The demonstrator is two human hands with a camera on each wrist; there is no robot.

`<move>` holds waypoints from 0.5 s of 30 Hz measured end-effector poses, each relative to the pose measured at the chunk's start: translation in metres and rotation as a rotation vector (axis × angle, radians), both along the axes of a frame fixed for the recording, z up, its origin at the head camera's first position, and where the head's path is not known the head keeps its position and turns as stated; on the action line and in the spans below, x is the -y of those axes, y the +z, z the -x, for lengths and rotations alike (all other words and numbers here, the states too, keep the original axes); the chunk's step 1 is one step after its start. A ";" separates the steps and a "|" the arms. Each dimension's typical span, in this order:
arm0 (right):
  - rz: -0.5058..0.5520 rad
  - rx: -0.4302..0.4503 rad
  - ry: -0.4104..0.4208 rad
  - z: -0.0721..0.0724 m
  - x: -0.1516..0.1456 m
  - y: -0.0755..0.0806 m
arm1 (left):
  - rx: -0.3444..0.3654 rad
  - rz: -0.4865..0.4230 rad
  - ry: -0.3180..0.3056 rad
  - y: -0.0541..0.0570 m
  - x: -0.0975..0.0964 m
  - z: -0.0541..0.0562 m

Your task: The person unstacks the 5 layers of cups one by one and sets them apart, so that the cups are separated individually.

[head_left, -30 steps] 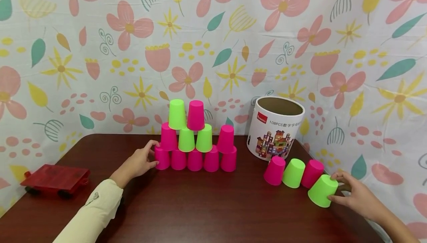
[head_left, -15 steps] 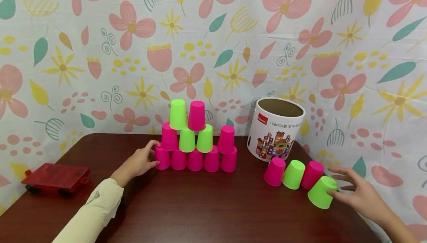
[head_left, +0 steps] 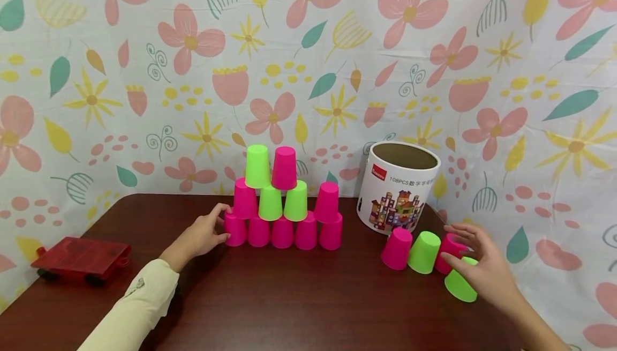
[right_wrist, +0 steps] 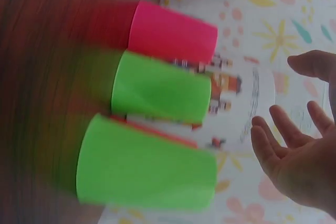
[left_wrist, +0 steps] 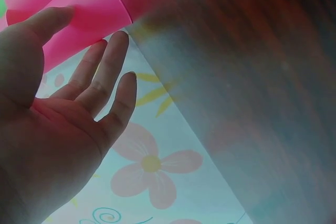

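My left hand (head_left: 200, 236) touches the leftmost pink cup (head_left: 235, 230) of a stack's bottom row. In the left wrist view the thumb lies on that cup (left_wrist: 92, 17), with relaxed fingers beside it. All stacked cups are upside down: several pink below, then pink, two greens (head_left: 295, 201) and, past a gap, another pink (head_left: 326, 202). On top sit a green cup (head_left: 257, 166) and a pink one (head_left: 284, 167). At right, my right hand (head_left: 482, 265) hovers by four-sided space over a loose green cup (head_left: 459, 282), fingers spread, holding nothing. Beside it stand pink, green (head_left: 424, 253) and pink cups.
Behind the loose cups stands a white bucket (head_left: 381, 198) with printed pictures. A red wheeled toy cart (head_left: 82, 257) sits at the left of the brown table (head_left: 289, 303). Patterned cloth (head_left: 308, 72) hangs behind.
My right hand has let go of the nearest loose green cup and moved left and slightly up over the loose cups. My left hand stays at the stack.
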State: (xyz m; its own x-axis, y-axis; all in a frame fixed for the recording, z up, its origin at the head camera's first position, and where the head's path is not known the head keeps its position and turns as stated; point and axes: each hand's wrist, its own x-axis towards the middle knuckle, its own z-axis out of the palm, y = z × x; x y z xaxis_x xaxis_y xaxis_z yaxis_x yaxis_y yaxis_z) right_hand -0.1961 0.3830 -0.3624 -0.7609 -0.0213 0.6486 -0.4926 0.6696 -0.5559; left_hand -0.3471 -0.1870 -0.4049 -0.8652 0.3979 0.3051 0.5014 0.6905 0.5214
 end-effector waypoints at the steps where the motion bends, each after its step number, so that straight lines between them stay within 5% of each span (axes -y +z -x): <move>1: 0.005 -0.008 0.007 0.002 0.005 0.000 | 0.003 0.001 0.001 0.000 0.000 0.000; 6: 0.056 -0.023 0.030 0.008 0.032 0.000 | 0.012 0.000 -0.001 0.001 -0.001 -0.001; 15: 0.132 0.073 0.047 0.022 0.073 0.006 | 0.012 0.008 0.018 -0.001 0.001 0.002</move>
State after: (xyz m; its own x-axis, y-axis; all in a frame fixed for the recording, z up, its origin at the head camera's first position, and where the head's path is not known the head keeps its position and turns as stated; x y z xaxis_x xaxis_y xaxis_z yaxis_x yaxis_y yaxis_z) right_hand -0.2179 0.3096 -0.3566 -0.8064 0.0237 0.5909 -0.4766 0.5656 -0.6730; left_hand -0.3492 -0.1879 -0.4057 -0.8756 0.3849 0.2920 0.4831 0.7030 0.5219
